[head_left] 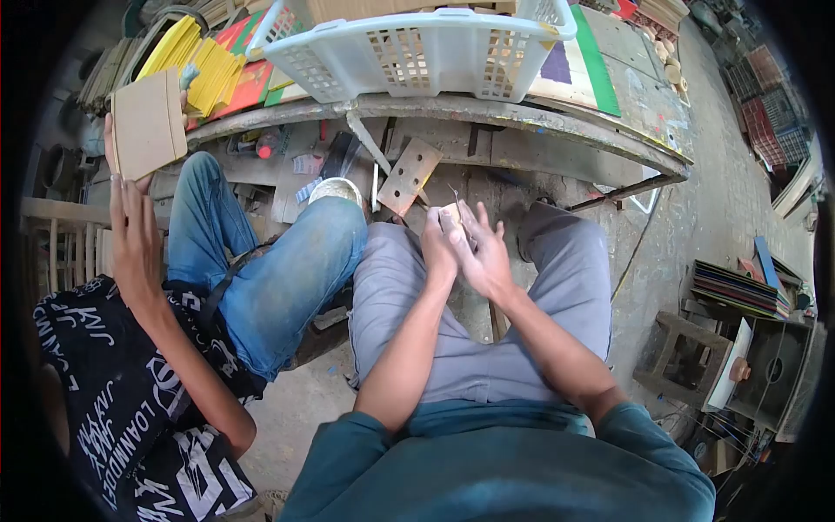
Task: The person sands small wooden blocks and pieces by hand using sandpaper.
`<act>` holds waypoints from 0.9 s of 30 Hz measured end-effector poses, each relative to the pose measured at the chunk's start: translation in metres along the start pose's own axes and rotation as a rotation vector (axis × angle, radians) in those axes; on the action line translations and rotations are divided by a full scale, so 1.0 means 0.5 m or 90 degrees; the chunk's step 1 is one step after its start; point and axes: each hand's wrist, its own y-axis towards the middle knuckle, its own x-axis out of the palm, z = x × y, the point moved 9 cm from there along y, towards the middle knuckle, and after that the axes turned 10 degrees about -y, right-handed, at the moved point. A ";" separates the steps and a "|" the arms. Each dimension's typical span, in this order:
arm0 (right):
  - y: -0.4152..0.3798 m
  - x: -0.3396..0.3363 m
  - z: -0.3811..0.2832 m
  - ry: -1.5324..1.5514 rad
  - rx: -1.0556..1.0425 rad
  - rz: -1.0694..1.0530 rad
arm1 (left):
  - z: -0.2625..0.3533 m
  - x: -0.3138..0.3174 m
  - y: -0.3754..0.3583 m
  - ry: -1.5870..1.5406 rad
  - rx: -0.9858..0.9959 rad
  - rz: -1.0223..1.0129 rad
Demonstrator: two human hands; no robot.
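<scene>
My left hand [437,248] is closed around a small pale wooden piece [451,211], held between my knees. Against its side presses my right hand [485,259], with the thumb along the piece and the other fingers partly stretched. A thin, dark, curled strip [455,193] sticks up from between the hands. What my right hand grips is mostly hidden by its own fingers, so I cannot tell what it is. Just beyond my hands a brown wooden block with several holes [409,177] lies tilted under the bench.
A co-worker's hand [132,222] at left holds a flat brown board [148,123]. Ahead runs a workbench edge [487,110] carrying a white plastic basket [409,56] and yellow slats [196,65]. A white bucket [335,185] stands below it. At right is a wooden stool [683,357].
</scene>
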 end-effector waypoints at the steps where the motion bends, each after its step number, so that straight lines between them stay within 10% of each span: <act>1: -0.010 -0.003 -0.006 0.015 -0.012 0.013 | -0.009 -0.004 0.014 0.029 -0.003 0.019; 27: 0.008 -0.022 -0.019 0.002 -0.057 0.047 | -0.003 0.013 0.027 -0.123 -0.012 -0.053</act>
